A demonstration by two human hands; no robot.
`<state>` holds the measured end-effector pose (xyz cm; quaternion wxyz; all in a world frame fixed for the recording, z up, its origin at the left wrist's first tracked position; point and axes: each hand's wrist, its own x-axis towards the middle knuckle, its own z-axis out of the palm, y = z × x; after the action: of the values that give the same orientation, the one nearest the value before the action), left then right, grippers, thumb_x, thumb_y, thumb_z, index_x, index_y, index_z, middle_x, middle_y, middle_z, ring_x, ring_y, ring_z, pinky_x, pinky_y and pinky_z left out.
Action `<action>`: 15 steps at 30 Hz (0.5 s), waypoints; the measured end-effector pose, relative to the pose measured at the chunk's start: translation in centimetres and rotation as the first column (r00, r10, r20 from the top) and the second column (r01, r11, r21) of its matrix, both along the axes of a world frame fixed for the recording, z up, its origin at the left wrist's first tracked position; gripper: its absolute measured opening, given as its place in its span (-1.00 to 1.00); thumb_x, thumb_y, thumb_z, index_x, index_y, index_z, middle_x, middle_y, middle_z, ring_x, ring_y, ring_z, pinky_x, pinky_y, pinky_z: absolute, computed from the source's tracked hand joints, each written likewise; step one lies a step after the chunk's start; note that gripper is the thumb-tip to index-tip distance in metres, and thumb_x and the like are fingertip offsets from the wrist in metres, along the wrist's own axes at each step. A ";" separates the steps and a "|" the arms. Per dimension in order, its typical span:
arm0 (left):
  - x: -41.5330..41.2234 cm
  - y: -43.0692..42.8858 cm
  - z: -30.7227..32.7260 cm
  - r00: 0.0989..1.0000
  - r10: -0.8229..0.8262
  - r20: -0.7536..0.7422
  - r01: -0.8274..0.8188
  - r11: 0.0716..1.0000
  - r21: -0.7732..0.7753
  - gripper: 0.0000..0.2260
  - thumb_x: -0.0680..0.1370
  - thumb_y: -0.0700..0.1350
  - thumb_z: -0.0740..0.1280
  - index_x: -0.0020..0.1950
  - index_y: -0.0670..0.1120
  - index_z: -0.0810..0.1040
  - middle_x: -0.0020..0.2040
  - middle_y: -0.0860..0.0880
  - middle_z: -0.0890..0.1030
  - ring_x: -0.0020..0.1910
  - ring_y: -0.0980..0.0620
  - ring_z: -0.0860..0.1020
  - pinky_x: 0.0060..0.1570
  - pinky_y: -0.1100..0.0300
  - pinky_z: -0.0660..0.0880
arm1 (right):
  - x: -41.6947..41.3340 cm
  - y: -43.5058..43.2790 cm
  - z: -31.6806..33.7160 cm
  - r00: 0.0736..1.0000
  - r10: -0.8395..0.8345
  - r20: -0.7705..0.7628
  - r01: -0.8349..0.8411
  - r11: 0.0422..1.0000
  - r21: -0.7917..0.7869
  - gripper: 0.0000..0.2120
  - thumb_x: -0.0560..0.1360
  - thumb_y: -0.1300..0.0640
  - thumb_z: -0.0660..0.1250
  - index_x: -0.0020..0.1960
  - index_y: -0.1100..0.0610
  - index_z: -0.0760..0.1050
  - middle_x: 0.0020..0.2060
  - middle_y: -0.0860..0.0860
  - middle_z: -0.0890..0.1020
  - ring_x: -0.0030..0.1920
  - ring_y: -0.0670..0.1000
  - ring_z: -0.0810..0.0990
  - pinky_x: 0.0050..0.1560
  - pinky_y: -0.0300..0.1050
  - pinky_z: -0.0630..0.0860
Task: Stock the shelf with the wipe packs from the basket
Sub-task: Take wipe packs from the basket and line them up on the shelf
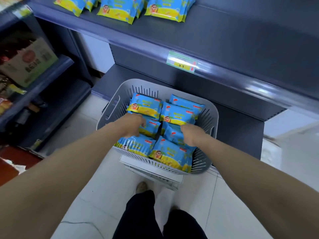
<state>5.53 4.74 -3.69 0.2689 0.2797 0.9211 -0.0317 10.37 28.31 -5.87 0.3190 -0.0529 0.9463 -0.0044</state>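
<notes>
A grey slatted basket (pixel 211 118) stands low in front of me, filled with several blue and yellow wipe packs (pixel 176 112). Both my hands reach down into it. My left hand (pixel 133 124) lies on a pack in the left middle of the basket (pixel 151 127), fingers curled onto its top. My right hand (pixel 193 133) curls over a blue pack in the right middle (pixel 171 135). How firmly either hand holds its pack is hidden by the hands themselves. Three stacks of the same packs (pixel 119 9) lie on the dark blue shelf (pixel 207 31) above.
A price label (pixel 182 62) sits on the shelf's front rail. The basket rests on a white stand (pixel 155 175) on the tiled floor. A neighbouring rack at the left holds a cardboard box (pixel 29 61). My legs and a shoe (pixel 142 187) are below.
</notes>
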 end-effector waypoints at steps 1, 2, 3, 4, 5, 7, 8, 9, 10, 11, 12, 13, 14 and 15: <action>-0.1 0.0 -0.3 1.000 -0.007 0.025 0.008 1.000 -0.019 -0.57 0.48 -0.07 0.40 0.31 -0.05 0.39 0.27 -0.07 0.43 0.19 -0.11 0.44 0.16 0.04 0.40 | 0.0 0.0 -0.2 1.000 -0.002 0.004 0.002 1.000 0.022 -0.84 0.50 0.38 0.15 -0.16 0.15 0.28 -0.27 0.07 0.35 -0.33 0.04 0.32 -0.38 -0.09 0.28; -0.2 -0.1 -0.6 0.999 -0.018 0.045 0.020 0.999 -0.042 -0.56 0.47 -0.07 0.41 0.32 -0.05 0.39 0.27 -0.07 0.43 0.19 -0.11 0.44 0.16 0.04 0.41 | 0.0 -0.1 -0.4 1.000 -0.001 0.010 0.000 0.999 0.036 -0.78 0.49 0.39 0.15 -0.24 0.14 0.25 -0.33 0.05 0.30 -0.38 0.01 0.27 -0.42 -0.11 0.22; -0.2 -0.1 -0.9 0.998 -0.029 0.063 0.033 0.997 -0.067 -0.54 0.46 -0.07 0.42 0.32 -0.06 0.39 0.27 -0.07 0.44 0.19 -0.11 0.45 0.16 0.04 0.42 | 0.0 -0.2 -0.4 1.000 0.000 0.029 -0.002 0.999 0.047 -0.74 0.48 0.41 0.15 -0.28 0.13 0.23 -0.36 0.04 0.27 -0.40 0.00 0.23 -0.43 -0.12 0.18; -0.3 -0.1 -1.2 0.996 -0.035 0.084 0.043 0.995 -0.090 -0.53 0.45 -0.08 0.43 0.33 -0.06 0.39 0.27 -0.08 0.45 0.19 -0.12 0.46 0.15 0.03 0.44 | -0.1 -0.3 -0.3 0.999 0.006 0.054 -0.008 0.999 0.047 -0.75 0.47 0.41 0.15 -0.29 0.14 0.23 -0.36 0.04 0.26 -0.41 -0.01 0.21 -0.43 -0.13 0.16; -0.3 -0.2 -1.5 0.994 -0.035 0.107 0.047 0.993 -0.109 -0.52 0.45 -0.09 0.44 0.33 -0.08 0.39 0.27 -0.09 0.47 0.18 -0.13 0.47 0.15 0.02 0.45 | -0.2 -0.4 0.0 0.996 0.008 0.087 -0.013 0.999 0.048 -0.80 0.47 0.40 0.16 -0.24 0.16 0.27 -0.35 0.04 0.28 -0.40 0.00 0.23 -0.41 -0.12 0.18; -0.5 -0.3 -2.1 0.988 -0.018 0.152 0.039 0.991 -0.131 -0.49 0.43 -0.13 0.46 0.33 -0.10 0.39 0.26 -0.10 0.48 0.18 -0.14 0.48 0.15 0.01 0.46 | -0.8 -0.5 1.1 0.991 0.021 0.133 -0.025 0.999 0.026 -0.88 0.48 0.35 0.16 -0.03 0.19 0.31 -0.21 0.10 0.41 -0.29 0.05 0.38 -0.33 -0.10 0.27; -0.6 -0.4 -2.3 0.985 -0.008 0.175 0.033 0.990 -0.140 -0.50 0.42 -0.14 0.46 0.32 -0.10 0.40 0.25 -0.10 0.49 0.16 -0.14 0.49 0.14 0.01 0.47 | -1.2 -0.5 1.9 0.990 0.022 0.142 -0.024 1.000 0.007 -0.83 0.49 0.33 0.16 0.06 0.19 0.31 -0.12 0.14 0.45 -0.23 0.07 0.42 -0.29 -0.09 0.30; -0.6 -0.6 -2.5 0.981 -0.004 0.193 0.033 0.988 -0.150 -0.52 0.42 -0.16 0.46 0.30 -0.11 0.42 0.23 -0.11 0.50 0.14 -0.14 0.50 0.12 0.01 0.48 | -1.6 -0.6 2.8 0.989 0.024 0.145 -0.023 1.000 -0.010 -0.78 0.50 0.31 0.15 0.14 0.20 0.30 -0.05 0.16 0.47 -0.20 0.08 0.43 -0.27 -0.08 0.32; -0.7 -0.7 -2.7 0.979 -0.003 0.204 0.036 0.986 -0.160 -0.55 0.42 -0.17 0.46 0.27 -0.11 0.43 0.21 -0.11 0.52 0.11 -0.14 0.51 0.10 0.01 0.49 | -1.9 -0.6 3.7 0.990 0.026 0.138 -0.024 1.000 -0.020 -0.73 0.51 0.29 0.15 0.20 0.23 0.29 -0.01 0.17 0.48 -0.17 0.10 0.44 -0.24 -0.06 0.36; -0.7 -0.7 -2.9 0.977 0.001 0.212 0.035 0.985 -0.168 -0.56 0.41 -0.18 0.46 0.26 -0.12 0.44 0.19 -0.11 0.53 0.08 -0.14 0.52 0.09 0.01 0.50 | -2.3 -0.7 4.7 0.992 0.024 0.126 -0.021 1.000 -0.024 -0.69 0.52 0.28 0.15 0.25 0.28 0.27 0.03 0.18 0.50 -0.11 0.14 0.47 -0.18 -0.03 0.43; -0.8 -0.8 -3.1 0.976 0.011 0.218 0.027 0.985 -0.171 -0.55 0.41 -0.20 0.46 0.26 -0.12 0.44 0.18 -0.11 0.54 0.08 -0.14 0.53 0.09 0.01 0.50 | -2.6 -0.8 5.5 0.994 0.020 0.109 -0.018 1.000 -0.024 -0.66 0.52 0.27 0.15 0.27 0.31 0.26 0.10 0.21 0.50 -0.02 0.18 0.50 -0.09 0.01 0.49; -0.9 -0.9 -3.2 0.975 0.019 0.220 0.021 0.984 -0.175 -0.52 0.41 -0.21 0.46 0.29 -0.13 0.43 0.19 -0.10 0.54 0.09 -0.14 0.53 0.11 0.00 0.50 | -2.9 -1.0 6.3 0.996 0.016 0.092 -0.014 1.000 -0.023 -0.65 0.52 0.27 0.16 0.28 0.31 0.27 0.15 0.24 0.50 0.03 0.20 0.51 -0.03 0.02 0.51; -1.0 -1.0 -3.3 0.974 0.024 0.226 0.019 0.983 -0.183 -0.50 0.40 -0.23 0.46 0.31 -0.13 0.42 0.20 -0.10 0.55 0.10 -0.14 0.54 0.12 0.00 0.50 | -3.1 -1.1 7.0 0.997 0.012 0.077 -0.010 1.000 -0.022 -0.66 0.51 0.27 0.16 0.27 0.31 0.30 0.16 0.25 0.49 0.01 0.19 0.51 -0.08 0.01 0.48; -1.0 -1.0 -3.4 0.972 0.022 0.233 0.024 0.980 -0.195 -0.48 0.40 -0.23 0.46 0.33 -0.13 0.40 0.20 -0.10 0.55 0.11 -0.13 0.54 0.12 0.00 0.50 | -3.4 -1.2 7.7 0.998 0.008 0.061 -0.007 1.000 -0.023 -0.69 0.50 0.27 0.17 0.24 0.30 0.32 0.15 0.25 0.50 -0.04 0.17 0.49 -0.16 -0.05 0.42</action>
<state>4.49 3.69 -7.05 0.4019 0.2539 0.8752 -0.0896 6.98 27.10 1.83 0.3473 -0.0598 0.9357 -0.0156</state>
